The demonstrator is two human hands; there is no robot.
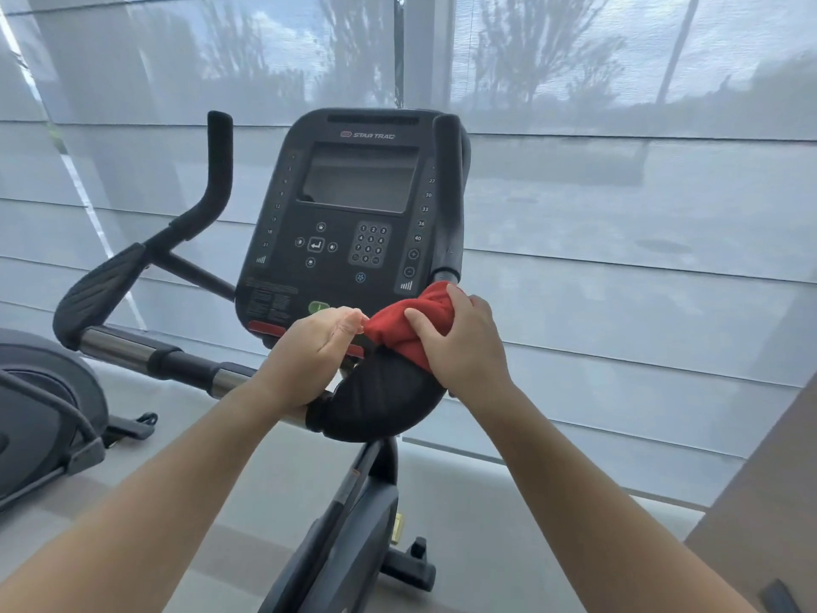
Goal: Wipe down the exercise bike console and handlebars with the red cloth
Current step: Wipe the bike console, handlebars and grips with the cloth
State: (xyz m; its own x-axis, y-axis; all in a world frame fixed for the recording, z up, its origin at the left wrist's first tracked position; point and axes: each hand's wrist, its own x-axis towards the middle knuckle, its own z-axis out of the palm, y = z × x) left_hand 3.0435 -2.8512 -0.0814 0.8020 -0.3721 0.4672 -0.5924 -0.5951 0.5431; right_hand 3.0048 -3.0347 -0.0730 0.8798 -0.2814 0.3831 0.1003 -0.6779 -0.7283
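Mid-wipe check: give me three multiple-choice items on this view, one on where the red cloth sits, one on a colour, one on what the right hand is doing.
1. Where is the red cloth?
A) on the console screen
B) on the right handlebar pad, by the console's lower right corner
C) on the floor

2. What colour is the oval button at the console's bottom edge?
A) yellow
B) white
C) green

3. What is the right hand doing?
A) gripping the cloth
B) pressing the keypad
C) hanging clear of the bike

Answers: 1 B, the cloth lies bunched over the pad's upper end; 2 C, the button shows green; 3 A, its fingers curl round the cloth.
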